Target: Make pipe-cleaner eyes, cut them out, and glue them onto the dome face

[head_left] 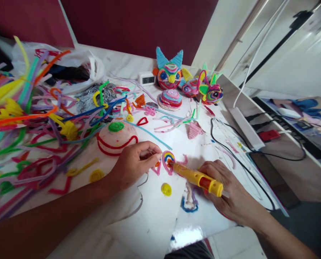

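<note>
My right hand [225, 183] is closed round a yellow hot glue gun [196, 177]. Its nozzle points left and meets a small rainbow-coloured pipe-cleaner loop [168, 158] lying on the white table. Just left of that loop, my left hand [138, 160] has thumb and fingers pinched together. A small pink and orange piece [157, 166] shows right under its fingertips; whether the fingers grip it I cannot tell. A yellow coil [166, 189] lies nearer to me. Behind my left hand sits a pale dome [117, 136] with a green coil on top and red pipe cleaner round it.
Loose pipe cleaners [41, 108] heap up on the left, before a white plastic bag [92, 68]. Decorated figures [169, 75] and a small digital clock [146, 78] stand at the back. On the right are a power strip [246, 127], black cables and a phone [273, 180].
</note>
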Motion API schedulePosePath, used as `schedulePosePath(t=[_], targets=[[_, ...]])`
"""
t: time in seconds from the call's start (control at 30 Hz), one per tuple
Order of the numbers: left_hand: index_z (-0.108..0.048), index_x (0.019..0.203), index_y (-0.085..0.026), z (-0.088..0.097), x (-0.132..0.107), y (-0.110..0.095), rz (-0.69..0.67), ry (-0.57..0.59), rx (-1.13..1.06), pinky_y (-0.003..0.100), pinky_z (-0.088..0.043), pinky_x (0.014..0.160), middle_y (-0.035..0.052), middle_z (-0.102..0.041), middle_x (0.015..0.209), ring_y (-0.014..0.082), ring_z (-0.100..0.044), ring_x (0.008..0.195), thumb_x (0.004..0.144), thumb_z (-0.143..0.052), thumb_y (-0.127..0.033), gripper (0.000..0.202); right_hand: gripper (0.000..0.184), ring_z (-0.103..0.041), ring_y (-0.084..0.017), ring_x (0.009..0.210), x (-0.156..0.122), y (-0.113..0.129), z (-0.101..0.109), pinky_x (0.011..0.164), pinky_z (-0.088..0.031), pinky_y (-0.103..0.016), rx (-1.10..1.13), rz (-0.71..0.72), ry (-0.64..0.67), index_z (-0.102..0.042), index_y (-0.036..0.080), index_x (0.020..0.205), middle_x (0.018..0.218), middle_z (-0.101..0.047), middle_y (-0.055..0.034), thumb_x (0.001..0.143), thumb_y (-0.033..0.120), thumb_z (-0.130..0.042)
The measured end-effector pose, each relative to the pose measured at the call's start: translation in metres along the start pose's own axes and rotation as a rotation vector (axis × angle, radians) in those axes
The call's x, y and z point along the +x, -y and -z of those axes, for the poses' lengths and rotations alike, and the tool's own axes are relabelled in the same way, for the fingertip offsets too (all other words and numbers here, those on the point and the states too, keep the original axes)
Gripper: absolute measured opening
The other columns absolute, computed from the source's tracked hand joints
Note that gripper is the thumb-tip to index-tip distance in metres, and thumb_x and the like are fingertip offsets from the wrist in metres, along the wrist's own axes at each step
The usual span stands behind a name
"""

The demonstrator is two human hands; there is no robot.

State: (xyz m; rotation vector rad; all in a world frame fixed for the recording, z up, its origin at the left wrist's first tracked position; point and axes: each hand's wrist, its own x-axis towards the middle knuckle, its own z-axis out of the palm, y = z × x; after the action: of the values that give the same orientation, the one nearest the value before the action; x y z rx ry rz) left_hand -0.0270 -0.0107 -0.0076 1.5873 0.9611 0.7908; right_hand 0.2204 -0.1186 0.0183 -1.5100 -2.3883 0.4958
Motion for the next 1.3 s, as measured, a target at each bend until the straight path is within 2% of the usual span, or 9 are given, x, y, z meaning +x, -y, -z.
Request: schedulePosePath(t=[0.2, 0.43, 0.57, 0.77, 1.0, 1.3], targets=[[-0.063, 0.079, -0.016, -0.001, 0.000, -0.001, -0.002, 0.003, -0.011, 0.015, -0.040, 0.042, -0.0052, -0.056, 0.057, 0.0055, -0.048, 0.045, 0.078, -0.062, -0.027, 0.011, 0.010, -0.049, -0.021, 0.085, -0.001, -0.001, 0.000, 0.078, -0.038, -0.043, -0.001, -0.022, 0.013, -0.047, 0.020, 0.097, 0.095, -0.054, -0.0062, 0.089, 0.014, -0.050], [-0.064, 0.079, -0.016, -0.001, 0.001, -0.002, -0.011, 0.004, 0.005, 0.014, -0.040, 0.041, -0.0053, -0.056, 0.056, 0.0054, -0.047, 0.044, 0.079, -0.062, -0.027, 0.011, 0.015, -0.048, -0.022, 0.098, -0.012, -0.002, 0.005, 0.086, -0.039, -0.042, 0.086, -0.055, -0.026, -0.047, 0.022, 0.109, 0.110, -0.053, -0.0078, 0.095, 0.021, -0.045], [-0.064, 0.081, -0.016, -0.001, 0.000, 0.000, -0.007, 0.010, 0.016, 0.014, -0.041, 0.041, -0.0046, -0.058, 0.057, 0.0059, -0.049, 0.045, 0.078, -0.062, -0.028, 0.012, 0.014, -0.049, -0.021, 0.097, -0.013, -0.002, 0.007, 0.083, -0.040, -0.039, 0.122, -0.089, -0.040, -0.048, 0.023, 0.108, 0.108, -0.054, -0.0071, 0.096, 0.021, -0.042], [-0.065, 0.081, -0.017, -0.002, -0.002, -0.001, 0.007, 0.005, 0.020, 0.015, -0.041, 0.042, -0.0031, -0.063, 0.060, 0.0066, -0.051, 0.046, 0.078, -0.062, -0.029, 0.013, 0.011, -0.052, -0.022, 0.095, -0.007, 0.000, 0.002, 0.088, -0.039, -0.043, 0.079, -0.063, -0.007, -0.048, 0.022, 0.105, 0.106, -0.056, -0.0069, 0.094, 0.023, -0.047], [-0.065, 0.081, -0.017, -0.001, -0.002, -0.001, 0.003, 0.015, 0.032, 0.016, -0.043, 0.043, -0.0013, -0.067, 0.064, 0.0085, -0.056, 0.050, 0.079, -0.062, -0.029, 0.012, 0.006, -0.052, -0.022, 0.087, 0.000, 0.005, 0.001, 0.079, -0.040, -0.043, 0.010, -0.033, 0.001, -0.049, 0.020, 0.097, 0.096, -0.057, -0.0075, 0.093, 0.019, -0.045], [-0.065, 0.081, -0.017, -0.002, -0.002, -0.001, 0.008, 0.008, 0.045, 0.016, -0.041, 0.044, -0.0006, -0.069, 0.068, 0.0086, -0.057, 0.052, 0.079, -0.062, -0.028, 0.012, 0.003, -0.049, -0.021, 0.082, 0.000, 0.002, 0.000, 0.076, -0.037, -0.043, -0.035, -0.008, -0.006, -0.046, 0.020, 0.092, 0.092, -0.053, -0.0062, 0.092, 0.018, -0.047]])
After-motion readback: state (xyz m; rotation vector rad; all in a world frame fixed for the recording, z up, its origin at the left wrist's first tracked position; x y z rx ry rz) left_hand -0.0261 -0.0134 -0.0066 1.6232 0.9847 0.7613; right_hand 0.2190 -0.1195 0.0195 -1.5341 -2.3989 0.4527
